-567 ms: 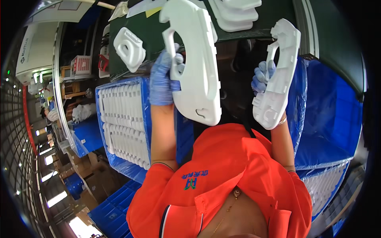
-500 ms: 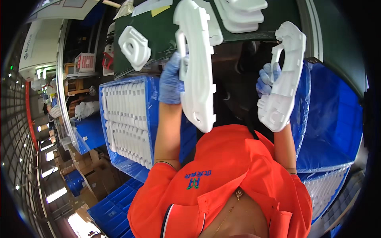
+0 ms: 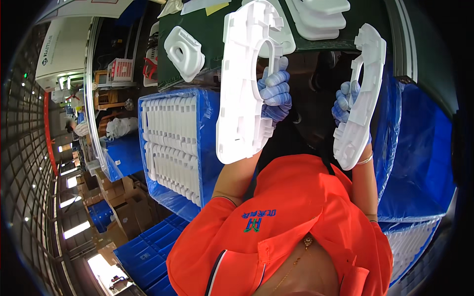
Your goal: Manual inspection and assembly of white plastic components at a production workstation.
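Note:
My left hand (image 3: 277,93), in a blue-and-white glove, grips a long white plastic molded part (image 3: 236,98) by the rim of its oval opening. That part stands upright, with its ribbed, clipped inner side in sight. A similar white molded part (image 3: 371,89) is in my right hand (image 3: 344,102), gloved alike, with fingers curled through its opening. Its inner side with small tabs also shows. The two parts are held apart, in front of my body and near the edge of the green table (image 3: 212,37).
On the table lie a single white part (image 3: 185,54) and a stack of white parts (image 3: 321,19). A lined blue bin (image 3: 210,148) at my left holds rows of white parts. At my right stands another lined blue bin (image 3: 419,153), with white parts (image 3: 407,244) in a bin nearer.
The part in my left hand has turned from its smooth outer face to its ribbed inner side, and my left hand now shows at its right. The right part has tilted slightly.

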A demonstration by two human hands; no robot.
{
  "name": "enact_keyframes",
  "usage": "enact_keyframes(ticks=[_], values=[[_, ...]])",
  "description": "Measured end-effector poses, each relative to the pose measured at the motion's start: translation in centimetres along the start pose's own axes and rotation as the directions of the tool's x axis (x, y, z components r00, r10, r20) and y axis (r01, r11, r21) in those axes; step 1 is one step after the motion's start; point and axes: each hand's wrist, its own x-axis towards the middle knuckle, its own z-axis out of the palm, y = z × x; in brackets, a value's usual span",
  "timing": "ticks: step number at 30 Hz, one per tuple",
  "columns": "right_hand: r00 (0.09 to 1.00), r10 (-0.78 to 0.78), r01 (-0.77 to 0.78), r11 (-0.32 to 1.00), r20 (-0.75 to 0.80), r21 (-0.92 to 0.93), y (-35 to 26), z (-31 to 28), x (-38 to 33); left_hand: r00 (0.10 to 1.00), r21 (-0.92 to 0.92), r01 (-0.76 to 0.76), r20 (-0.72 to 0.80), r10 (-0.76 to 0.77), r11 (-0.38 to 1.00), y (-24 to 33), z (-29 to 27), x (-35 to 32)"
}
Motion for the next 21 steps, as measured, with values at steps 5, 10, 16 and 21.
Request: enact_keyframes(ticks=[5,10,16,21], values=[[0.989,-0.054,0.033,0.989,-0.140,-0.146,-0.3,0.2,-0.5,0.999,-0.005,0.043,0.004,-0.043,0.999,-0.9,-0.8,0.1],[0.944,-0.089,0.010,0.970,-0.317,-0.244,-0.6,1.0,-0.8,0.998,0.056,0.049,-0.035,-0.047,0.997,-1.8,-1.1,0.1],[0.911,0.104,-0.224,0.937,0.398,0.267,-0.6,-1.2,0.2,0.997,0.108,0.075,-0.041,-0.071,0.991,-2.3,-1.2,0.1],[0.831,0.127,-0.380,0.841,0.541,0.386,-0.4,-0.3,-0.3,0.989,0.139,0.129,-0.087,-0.117,0.982,-2.8,-1.4,-0.1]])
